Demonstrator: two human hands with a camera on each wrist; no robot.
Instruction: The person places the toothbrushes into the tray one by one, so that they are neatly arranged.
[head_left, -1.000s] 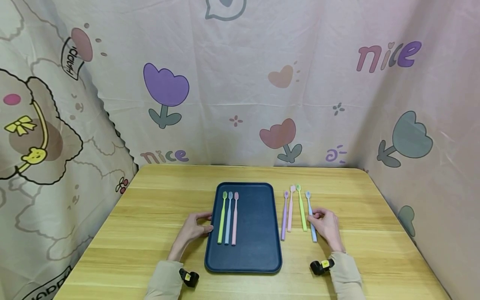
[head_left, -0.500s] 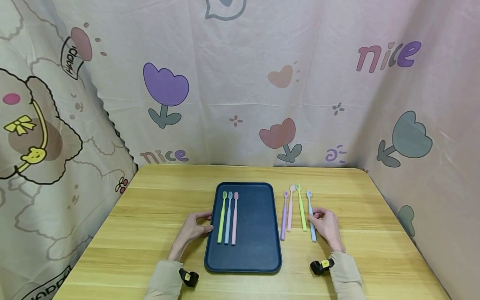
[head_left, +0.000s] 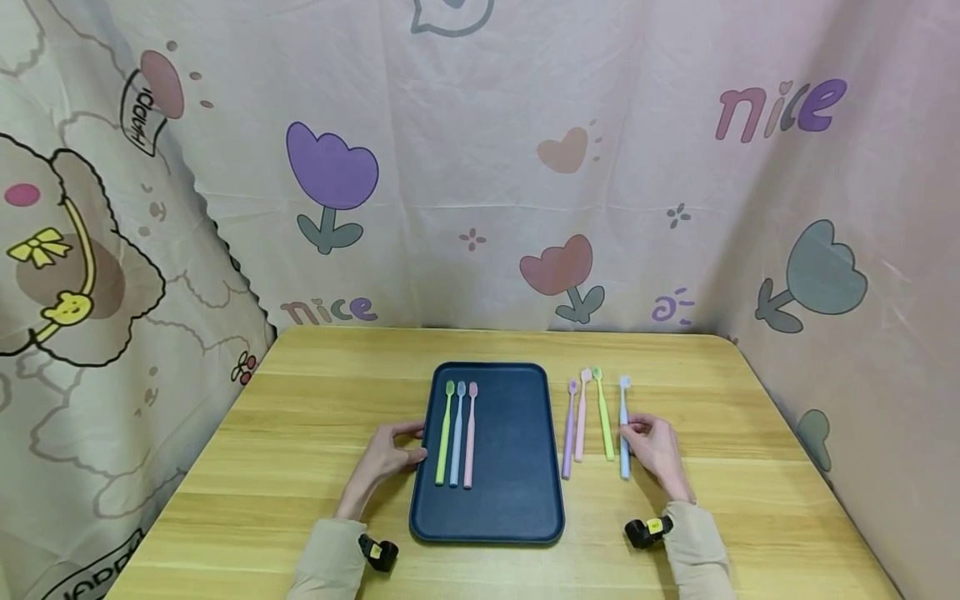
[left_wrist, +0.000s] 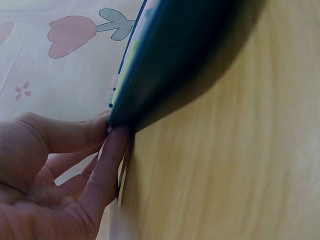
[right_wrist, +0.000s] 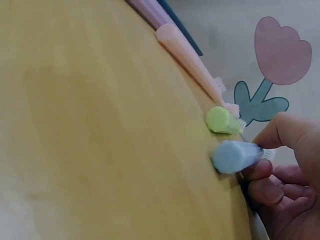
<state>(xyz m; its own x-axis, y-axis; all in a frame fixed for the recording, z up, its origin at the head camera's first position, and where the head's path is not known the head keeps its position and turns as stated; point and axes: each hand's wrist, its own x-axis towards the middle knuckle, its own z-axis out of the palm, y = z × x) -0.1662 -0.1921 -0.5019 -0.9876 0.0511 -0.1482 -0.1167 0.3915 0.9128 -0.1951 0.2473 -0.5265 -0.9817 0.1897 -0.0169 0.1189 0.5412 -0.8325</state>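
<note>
A dark blue tray [head_left: 517, 467] carries a green toothbrush [head_left: 444, 437], a blue toothbrush [head_left: 456, 437] and a pink toothbrush [head_left: 469, 437] side by side on its left part. At the tray's left edge, my left hand [head_left: 386, 457] pinches the rim between thumb and fingers. My right hand [head_left: 654, 450] pinches another blue toothbrush [head_left: 624, 408] by its handle, bristles at the far end. In the right wrist view, this blue toothbrush [right_wrist: 232, 157] shows its handle end close over the table. Beside it lie a green toothbrush [head_left: 604, 421], a pink one and a purple one.
The wooden table [head_left: 315, 392] reaches back to a printed curtain [head_left: 450, 167], which also hangs along both sides. Between the tray and the right hand's toothbrush lie the purple toothbrush [head_left: 569, 433] and the pink toothbrush [head_left: 581, 421].
My right hand has shifted slightly right, and the blue toothbrush in it has turned from slanted to nearly straight. My left hand and the tray have stayed in place.
</note>
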